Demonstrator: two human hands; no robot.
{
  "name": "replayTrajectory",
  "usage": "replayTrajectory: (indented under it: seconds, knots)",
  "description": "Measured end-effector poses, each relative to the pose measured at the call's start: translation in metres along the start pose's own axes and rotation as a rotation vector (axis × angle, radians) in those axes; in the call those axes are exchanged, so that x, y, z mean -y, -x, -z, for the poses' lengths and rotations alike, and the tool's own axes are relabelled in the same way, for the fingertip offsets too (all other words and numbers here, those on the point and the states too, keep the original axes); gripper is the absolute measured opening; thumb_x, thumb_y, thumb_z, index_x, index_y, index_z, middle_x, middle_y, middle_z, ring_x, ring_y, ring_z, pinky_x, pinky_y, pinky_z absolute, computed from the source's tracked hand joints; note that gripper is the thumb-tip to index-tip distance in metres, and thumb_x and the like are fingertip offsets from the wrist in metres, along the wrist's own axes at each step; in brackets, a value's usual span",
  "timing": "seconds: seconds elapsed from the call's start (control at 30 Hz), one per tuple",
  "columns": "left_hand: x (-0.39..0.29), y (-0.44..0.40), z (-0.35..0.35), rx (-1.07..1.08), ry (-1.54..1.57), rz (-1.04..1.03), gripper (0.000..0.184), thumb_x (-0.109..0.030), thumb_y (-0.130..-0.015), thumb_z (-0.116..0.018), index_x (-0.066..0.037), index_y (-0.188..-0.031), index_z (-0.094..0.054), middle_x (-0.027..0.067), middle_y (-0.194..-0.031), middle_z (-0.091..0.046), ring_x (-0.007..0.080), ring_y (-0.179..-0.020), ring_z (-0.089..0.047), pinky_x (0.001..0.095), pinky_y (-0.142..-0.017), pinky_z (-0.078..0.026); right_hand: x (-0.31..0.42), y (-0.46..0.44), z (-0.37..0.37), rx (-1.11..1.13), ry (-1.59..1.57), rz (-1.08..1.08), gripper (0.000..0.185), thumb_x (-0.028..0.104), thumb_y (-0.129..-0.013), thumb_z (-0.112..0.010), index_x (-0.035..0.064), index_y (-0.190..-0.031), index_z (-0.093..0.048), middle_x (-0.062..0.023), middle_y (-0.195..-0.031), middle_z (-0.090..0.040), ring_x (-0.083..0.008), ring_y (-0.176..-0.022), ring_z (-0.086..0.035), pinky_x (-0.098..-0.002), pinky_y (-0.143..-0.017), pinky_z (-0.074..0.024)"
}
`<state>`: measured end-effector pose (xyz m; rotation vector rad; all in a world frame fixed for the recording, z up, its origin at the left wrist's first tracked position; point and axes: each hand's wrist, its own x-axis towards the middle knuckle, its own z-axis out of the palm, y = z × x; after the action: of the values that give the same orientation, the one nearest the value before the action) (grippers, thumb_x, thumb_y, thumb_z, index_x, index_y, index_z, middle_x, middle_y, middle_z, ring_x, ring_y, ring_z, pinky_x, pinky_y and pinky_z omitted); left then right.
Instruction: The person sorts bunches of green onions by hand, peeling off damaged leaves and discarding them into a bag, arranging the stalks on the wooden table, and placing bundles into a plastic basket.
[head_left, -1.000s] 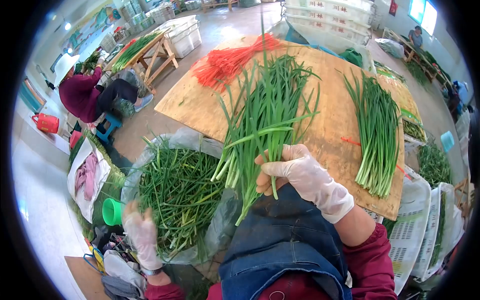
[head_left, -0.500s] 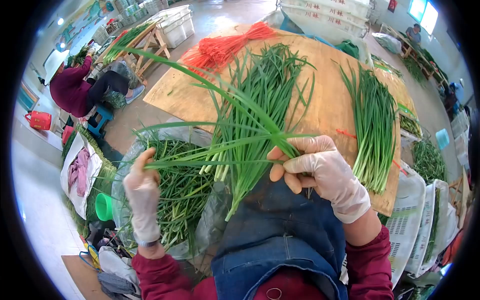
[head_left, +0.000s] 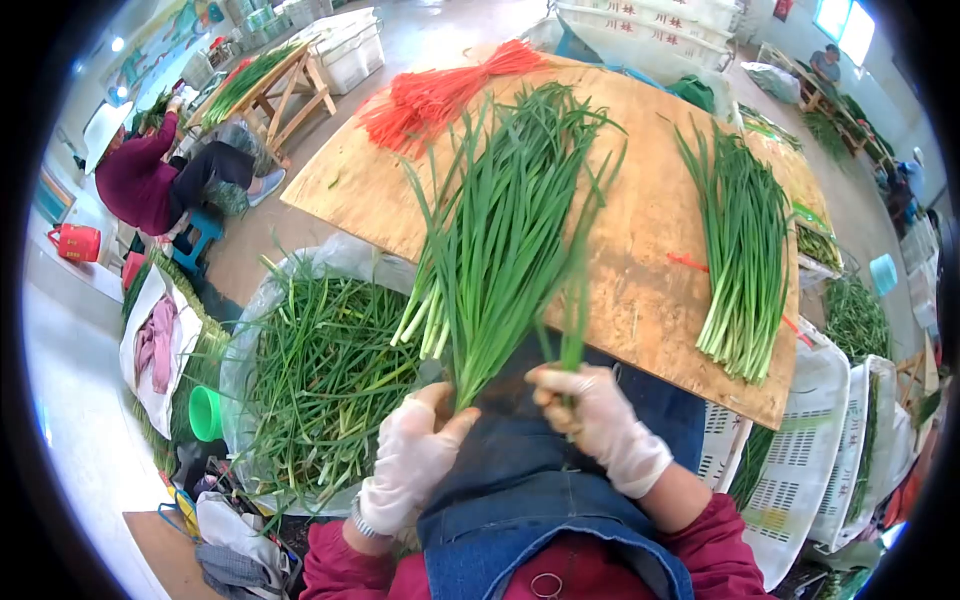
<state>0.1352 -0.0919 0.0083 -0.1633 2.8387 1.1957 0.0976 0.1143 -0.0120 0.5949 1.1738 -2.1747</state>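
One bunch [head_left: 510, 220] lies ahead of the left hand [head_left: 410, 460], leaves on the table [head_left: 640, 220], stem ends past its edge, presumably for easy reach. Left fingers pinch those ends. Right hand [head_left: 605, 430]: fingers closed round a few blurred strands [head_left: 574, 340], held low, apparently to leave the tips free. Pile [head_left: 330, 390] lies left of the left fingers; second bunch [head_left: 740, 260], beyond and right of the right fingers. Both forearms angle inward, hands apart.

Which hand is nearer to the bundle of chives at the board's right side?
Right. The right hand is lower-left of that chive bundle; the left hand is farther left.
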Motion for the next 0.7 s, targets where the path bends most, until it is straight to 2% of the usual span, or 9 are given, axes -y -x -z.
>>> replayTrajectory:
  seconds: [0.07, 0.17, 0.27, 0.37, 0.47, 0.57, 0.67, 0.7]
  knots:
    - [0.01, -0.008, -0.014, -0.074, 0.045, -0.088, 0.026, -0.01, -0.078, -0.067, 0.003, -0.099, -0.06, 0.0076, -0.077, -0.063, 0.0127, -0.066, -0.057, 0.0256, -0.06, -0.046, -0.009, 0.0, -0.018, -0.039, -0.014, 0.027, 0.017, 0.013, -0.079, -0.067, -0.0012, -0.086, -0.06, -0.0072, -0.067, -0.058, -0.0091, -0.046, -0.047, -0.0195, -0.036, -0.0292]
    - [-0.009, -0.005, -0.007, 0.077, 0.447, 0.136, 0.021, -0.007, -0.08, -0.065, 0.003, -0.097, -0.06, 0.0036, -0.077, -0.062, 0.0086, -0.064, -0.053, 0.0219, -0.058, -0.043, -0.014, -0.001, -0.033, 0.022, 0.035, 0.031, 0.017, 0.016, -0.08, -0.066, 0.0002, -0.084, -0.061, -0.0075, -0.068, -0.059, -0.0097, -0.05, -0.05, -0.0202, -0.038, -0.0314]
    - [-0.03, -0.004, -0.001, 0.116, 0.615, 0.227, 0.015, -0.006, -0.08, -0.065, 0.002, -0.092, -0.059, 0.0002, -0.075, -0.059, 0.0051, -0.062, -0.05, 0.0187, -0.056, -0.04, -0.009, 0.003, -0.041, 0.082, 0.034, 0.059, 0.018, 0.018, -0.08, -0.068, 0.0018, -0.084, -0.061, -0.0059, -0.065, -0.059, -0.0094, -0.048, -0.049, -0.0211, -0.04, -0.029]
    - [-0.037, -0.007, 0.002, 0.145, 0.613, 0.258, 0.011, -0.003, -0.079, -0.064, 0.001, -0.088, -0.058, -0.0009, -0.072, -0.057, 0.004, -0.061, -0.048, 0.0172, -0.054, -0.037, -0.008, 0.006, -0.043, 0.073, 0.04, 0.093, 0.018, 0.018, -0.08, -0.068, 0.002, -0.084, -0.061, -0.0056, -0.063, -0.058, -0.0095, -0.046, -0.048, -0.0213, -0.04, -0.0275]
    - [-0.046, -0.007, 0.002, 0.218, 0.673, 0.245, 0.008, -0.007, -0.081, -0.062, -0.001, -0.084, -0.058, -0.0004, -0.067, -0.056, 0.004, -0.054, -0.046, 0.0173, -0.049, -0.035, -0.005, 0.006, -0.043, 0.061, 0.027, 0.14, 0.016, 0.016, -0.079, -0.067, 0.0017, -0.084, -0.062, -0.006, -0.061, -0.058, -0.0099, -0.045, -0.048, -0.0208, -0.04, -0.0274]
    - [-0.042, -0.014, 0.007, 0.263, 0.84, 0.372, 0.012, -0.013, -0.083, -0.06, -0.001, -0.081, -0.059, -0.0001, -0.061, -0.055, 0.005, -0.047, -0.045, 0.018, -0.045, -0.034, 0.004, 0.012, -0.039, 0.073, 0.036, 0.15, 0.014, 0.016, -0.08, -0.065, 0.0032, -0.087, -0.063, -0.0049, -0.062, -0.058, -0.0091, -0.047, -0.048, -0.0199, -0.042, -0.028]
    - [-0.04, -0.016, 0.007, 0.232, 0.76, 0.37, 0.017, -0.018, -0.085, -0.059, -0.002, -0.077, -0.06, -0.0002, -0.058, -0.054, 0.0057, -0.042, -0.043, 0.0188, -0.041, -0.033, 0.005, 0.008, -0.029, 0.056, 0.065, 0.127, 0.013, 0.016, -0.081, -0.064, 0.0051, -0.087, -0.063, -0.003, -0.064, -0.057, -0.0081, -0.051, -0.047, -0.0195, -0.044, -0.0283]
    - [-0.044, -0.015, 0.006, 0.215, 0.727, 0.343, 0.016, -0.018, -0.085, -0.059, -0.003, -0.077, -0.061, -0.0012, -0.059, -0.053, 0.0042, -0.045, -0.043, 0.0184, -0.043, -0.033, 0.006, 0.008, -0.027, 0.057, 0.066, 0.122, 0.012, 0.017, -0.08, -0.064, 0.0063, -0.086, -0.064, -0.002, -0.064, -0.056, -0.0077, -0.053, -0.046, -0.0194, -0.045, -0.028]
